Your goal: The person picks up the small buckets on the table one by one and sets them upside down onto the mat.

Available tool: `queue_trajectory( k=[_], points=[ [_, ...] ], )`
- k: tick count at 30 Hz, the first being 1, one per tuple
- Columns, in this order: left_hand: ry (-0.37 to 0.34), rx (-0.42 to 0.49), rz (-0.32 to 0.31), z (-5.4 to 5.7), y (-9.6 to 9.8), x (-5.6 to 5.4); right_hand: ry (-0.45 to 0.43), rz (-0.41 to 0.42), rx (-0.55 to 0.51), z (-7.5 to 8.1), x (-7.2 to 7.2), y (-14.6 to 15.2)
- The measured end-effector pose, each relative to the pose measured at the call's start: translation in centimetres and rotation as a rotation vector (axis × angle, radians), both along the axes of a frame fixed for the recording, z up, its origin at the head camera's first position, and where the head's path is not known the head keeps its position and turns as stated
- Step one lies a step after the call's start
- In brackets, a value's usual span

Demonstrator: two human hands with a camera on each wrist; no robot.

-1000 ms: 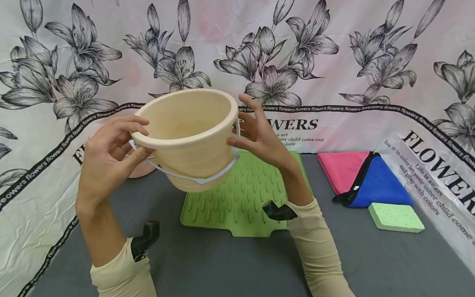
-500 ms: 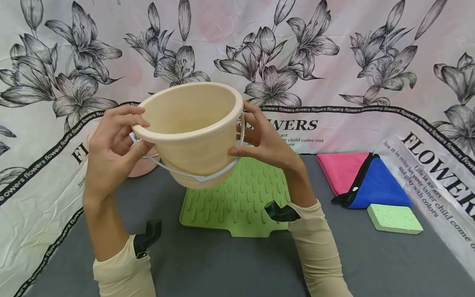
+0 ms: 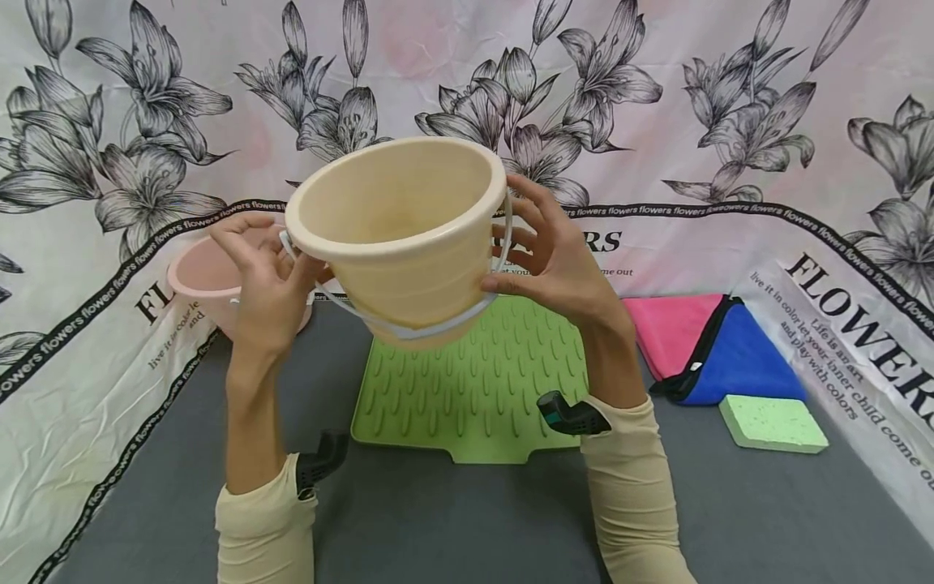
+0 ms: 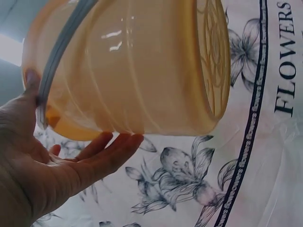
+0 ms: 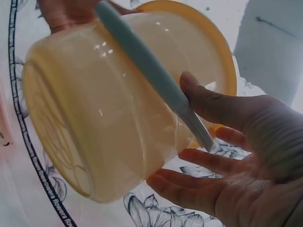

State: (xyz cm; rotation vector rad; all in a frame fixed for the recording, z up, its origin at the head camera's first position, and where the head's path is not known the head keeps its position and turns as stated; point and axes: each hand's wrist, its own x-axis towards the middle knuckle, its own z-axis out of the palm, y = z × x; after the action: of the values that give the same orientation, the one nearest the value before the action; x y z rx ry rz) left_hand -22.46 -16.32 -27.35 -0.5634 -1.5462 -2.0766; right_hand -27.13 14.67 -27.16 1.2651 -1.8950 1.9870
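Note:
A cream plastic bucket [image 3: 401,268] with a pale grey handle [image 3: 416,331] is held in the air, tilted so that its inside shows in the head view. My left hand [image 3: 270,280] holds its left side just below the rim, with the thumb [image 4: 32,82] beside the handle's end in the left wrist view. My right hand [image 3: 562,259] grips the opposite side. In the right wrist view that thumb [image 5: 203,97] lies against the wall by the handle, and fingers [image 5: 189,184] support the wall from the other side. The bucket's ribbed base [image 4: 215,56] shows in the left wrist view.
A green ribbed mat [image 3: 467,397] lies on the grey table [image 3: 438,519] beneath the bucket. Behind my left hand stands a pink bucket [image 3: 207,272]. To the right are a folded pink and blue cloth [image 3: 744,357] and a light green sponge [image 3: 773,423]. Floral fabric [image 3: 467,49] hangs behind.
The cream bucket has risen and shifted right with both hands. My left hand has slid off the rim to the side below it, and more of the pink bucket shows.

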Motion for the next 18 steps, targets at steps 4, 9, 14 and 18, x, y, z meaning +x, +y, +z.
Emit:
queue_trajectory(
  k=[4,9,14,18],
  points=[
    [-0.012,0.013,0.042,-0.3,0.5,-0.3,-0.039,0.016,-0.062,0.1,0.2,0.3],
    [0.025,-0.038,0.12,-0.4,1.0,-0.6,-0.085,0.013,-0.089,0.1,0.6,0.3],
    [0.113,-0.158,0.042,-0.7,1.4,-0.7,-0.113,-0.043,-0.09,0.2,0.8,0.5],
    [0.193,-0.242,-0.092,-0.8,1.7,-0.9,-0.151,-0.062,-0.128,0.3,0.9,1.0]
  ],
)
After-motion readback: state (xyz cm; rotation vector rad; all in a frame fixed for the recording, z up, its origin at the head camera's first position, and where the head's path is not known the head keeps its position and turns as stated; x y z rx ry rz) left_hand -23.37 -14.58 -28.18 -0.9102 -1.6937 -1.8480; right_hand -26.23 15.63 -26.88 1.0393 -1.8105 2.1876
